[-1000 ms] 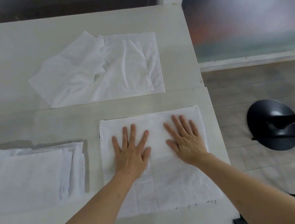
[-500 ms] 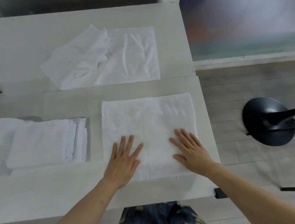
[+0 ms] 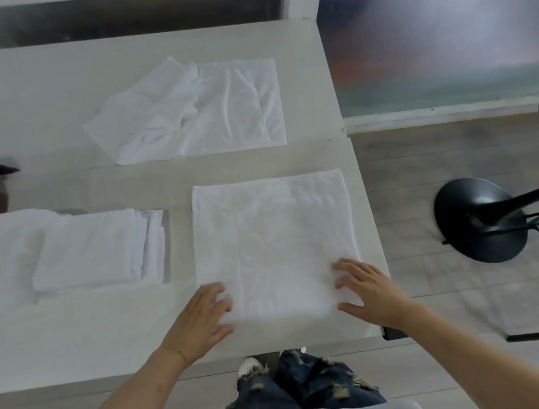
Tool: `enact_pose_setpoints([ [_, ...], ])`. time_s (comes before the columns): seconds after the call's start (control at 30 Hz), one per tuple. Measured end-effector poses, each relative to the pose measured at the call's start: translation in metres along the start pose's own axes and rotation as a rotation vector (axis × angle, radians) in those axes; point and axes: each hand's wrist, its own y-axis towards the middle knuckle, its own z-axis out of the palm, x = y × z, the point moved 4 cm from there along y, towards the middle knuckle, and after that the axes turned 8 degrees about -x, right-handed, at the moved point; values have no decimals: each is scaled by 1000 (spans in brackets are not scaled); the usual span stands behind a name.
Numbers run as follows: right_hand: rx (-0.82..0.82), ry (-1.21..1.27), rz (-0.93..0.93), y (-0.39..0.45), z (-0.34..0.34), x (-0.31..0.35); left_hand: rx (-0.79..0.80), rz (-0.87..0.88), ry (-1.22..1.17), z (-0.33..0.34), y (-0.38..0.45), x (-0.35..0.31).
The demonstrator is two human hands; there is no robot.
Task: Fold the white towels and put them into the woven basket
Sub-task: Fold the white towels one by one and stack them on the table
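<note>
Left hand (image 3: 198, 318) and right hand (image 3: 366, 289), fingers curled, each grip a near corner of the towel (image 3: 274, 237) lying between them.

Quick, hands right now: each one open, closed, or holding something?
Left hand: fingers curled on the near-left corner of the flat towel, gripping it.
Right hand: fingers curled on the towel's near-right corner, gripping it.

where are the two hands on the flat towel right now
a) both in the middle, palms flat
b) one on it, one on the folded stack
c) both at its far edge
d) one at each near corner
d: the left hand sits at the near left corner of the flat towel and the right hand at its near right corner, at the table's near edge.
</note>
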Motion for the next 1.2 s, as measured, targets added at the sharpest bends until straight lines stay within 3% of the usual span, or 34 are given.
enact_pose_setpoints([
  [0.1, 91, -34, -25, 1, -4, -1, -9, 26, -14, -6, -4, 8],
  [0.2, 73, -21, 15, 1, -10, 1, -53, -43, -15, -17, -5, 9],
  [0.43, 93, 197, 374, 2, -50, 12, -32, -293, -74, -45, -3, -3],
  [0.57, -72, 502, 588, 5, -74, 4, -92, -382, -184, -58, 6, -2],
  [0.7, -189, 609, 638, 21, -85, -1, -165, -414, -236, -69, 26, 1],
  [0.9, -193, 476, 700, 36, -73, -16, -276, -540, -301, -76, 57, 5],
  [1.2, -199, 199, 677, 55, -53, -23, -278, -549, -215, -70, 87, 14],
])
